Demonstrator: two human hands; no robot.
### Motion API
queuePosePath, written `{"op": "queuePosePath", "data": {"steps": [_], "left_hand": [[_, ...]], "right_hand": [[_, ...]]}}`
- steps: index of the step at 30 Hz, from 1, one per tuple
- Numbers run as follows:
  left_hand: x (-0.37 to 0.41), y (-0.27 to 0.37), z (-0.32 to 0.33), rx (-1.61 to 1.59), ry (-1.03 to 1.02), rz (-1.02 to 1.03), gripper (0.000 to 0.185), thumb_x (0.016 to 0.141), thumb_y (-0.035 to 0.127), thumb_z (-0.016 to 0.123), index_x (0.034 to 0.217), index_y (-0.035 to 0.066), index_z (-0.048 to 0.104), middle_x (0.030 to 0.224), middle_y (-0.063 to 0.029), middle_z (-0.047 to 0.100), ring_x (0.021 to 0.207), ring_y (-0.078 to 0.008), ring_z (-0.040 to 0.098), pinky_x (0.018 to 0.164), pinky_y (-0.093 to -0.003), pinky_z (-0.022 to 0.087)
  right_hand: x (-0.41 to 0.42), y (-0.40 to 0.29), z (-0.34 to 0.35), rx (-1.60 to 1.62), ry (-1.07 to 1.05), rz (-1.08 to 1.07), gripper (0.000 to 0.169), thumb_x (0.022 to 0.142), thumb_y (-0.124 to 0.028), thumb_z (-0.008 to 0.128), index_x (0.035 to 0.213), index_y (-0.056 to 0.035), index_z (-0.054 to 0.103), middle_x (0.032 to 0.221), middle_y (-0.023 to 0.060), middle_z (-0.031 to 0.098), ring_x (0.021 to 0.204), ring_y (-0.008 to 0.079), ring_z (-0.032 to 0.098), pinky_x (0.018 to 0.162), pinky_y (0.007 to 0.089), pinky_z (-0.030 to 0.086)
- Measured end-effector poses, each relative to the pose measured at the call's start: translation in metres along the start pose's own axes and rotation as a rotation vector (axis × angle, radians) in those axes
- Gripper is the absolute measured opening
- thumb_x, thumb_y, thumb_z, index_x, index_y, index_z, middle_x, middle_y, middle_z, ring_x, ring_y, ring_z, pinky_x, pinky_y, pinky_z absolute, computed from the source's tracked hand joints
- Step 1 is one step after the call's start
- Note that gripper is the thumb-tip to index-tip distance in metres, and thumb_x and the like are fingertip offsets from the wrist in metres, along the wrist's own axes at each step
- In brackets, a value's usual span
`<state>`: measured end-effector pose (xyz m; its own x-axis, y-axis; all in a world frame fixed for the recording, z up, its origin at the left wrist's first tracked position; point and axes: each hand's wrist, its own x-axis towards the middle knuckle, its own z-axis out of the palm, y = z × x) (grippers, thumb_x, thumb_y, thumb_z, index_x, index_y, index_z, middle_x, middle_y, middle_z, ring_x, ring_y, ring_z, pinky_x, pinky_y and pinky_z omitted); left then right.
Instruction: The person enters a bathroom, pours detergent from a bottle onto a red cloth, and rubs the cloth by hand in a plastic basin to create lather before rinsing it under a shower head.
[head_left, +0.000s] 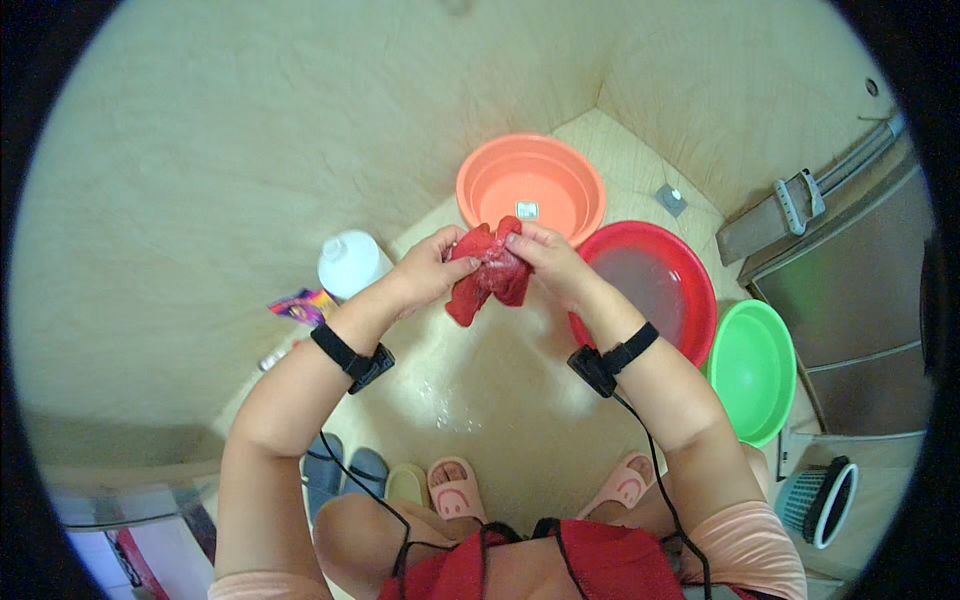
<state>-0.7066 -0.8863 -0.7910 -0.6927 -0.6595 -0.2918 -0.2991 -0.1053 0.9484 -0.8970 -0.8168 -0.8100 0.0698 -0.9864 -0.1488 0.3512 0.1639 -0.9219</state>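
A wet red cloth (491, 266), bunched and with a pale sheen like suds at its middle, is held up between both hands over the floor. My left hand (431, 270) pinches its left side, thumb laid across the front. On the other side, my right hand (547, 255) grips the upper right part with the thumb on top. Just beyond the cloth stands an orange plastic basin (480, 176) with a small label inside. To the right, partly behind my right forearm, is a red basin (705, 300) holding cloudy water.
A green basin (754, 375) leans at the right near a metal-framed door (840, 300). At left, a white plastic jug (352, 262) and a colourful packet (304, 305) stand by the wall. Blue slippers (366, 471) lie at lower left. A floor drain (671, 200) is near the corner.
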Motion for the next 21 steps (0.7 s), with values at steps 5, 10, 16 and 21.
{"op": "queuePosePath", "data": {"steps": [5,10,16,21], "left_hand": [[-0.011,0.084,-0.003,0.122,0.086,-0.187,0.016,0.091,0.018,0.059,0.102,0.006,0.059,0.088,-0.0011,0.06,0.079,-0.0128,0.057,0.074,-0.0281,0.047],[-0.029,0.114,0.033,-0.094,0.34,0.113,0.033,0.089,0.019,0.063,0.117,0.007,0.053,0.094,-0.0016,0.057,0.084,-0.0105,0.053,0.075,-0.026,0.045],[-0.04,0.063,0.065,-0.194,0.266,0.18,0.041,0.089,0.017,0.063,0.126,0.005,0.05,0.113,-0.0053,0.06,0.104,-0.0151,0.056,0.094,-0.0323,0.043],[-0.014,0.048,0.066,-0.327,0.1,0.118,0.026,0.096,0.014,0.049,0.116,0.002,0.06,0.104,-0.0049,0.066,0.094,-0.0139,0.061,0.09,-0.0312,0.046]], "right_hand": [[-0.001,-0.048,0.012,0.118,-0.016,-0.085,0.021,0.097,-0.018,0.045,0.098,-0.0042,0.061,0.086,0.0032,0.065,0.076,0.0124,0.063,0.064,0.0286,0.051],[-0.014,-0.074,0.028,0.167,0.016,-0.086,0.017,0.094,-0.011,0.047,0.09,-0.0025,0.062,0.073,0.0046,0.063,0.062,0.0136,0.061,0.055,0.0292,0.05],[-0.023,-0.082,0.039,-0.156,0.098,-0.21,0.019,0.089,-0.013,0.055,0.087,0.0017,0.066,0.073,0.0031,0.064,0.062,0.0086,0.056,0.055,0.0266,0.046],[-0.032,-0.077,0.01,-0.368,0.196,-0.209,0.02,0.089,-0.015,0.057,0.082,0.0012,0.065,0.066,0.0011,0.06,0.059,0.0088,0.055,0.054,0.0267,0.045]]}}
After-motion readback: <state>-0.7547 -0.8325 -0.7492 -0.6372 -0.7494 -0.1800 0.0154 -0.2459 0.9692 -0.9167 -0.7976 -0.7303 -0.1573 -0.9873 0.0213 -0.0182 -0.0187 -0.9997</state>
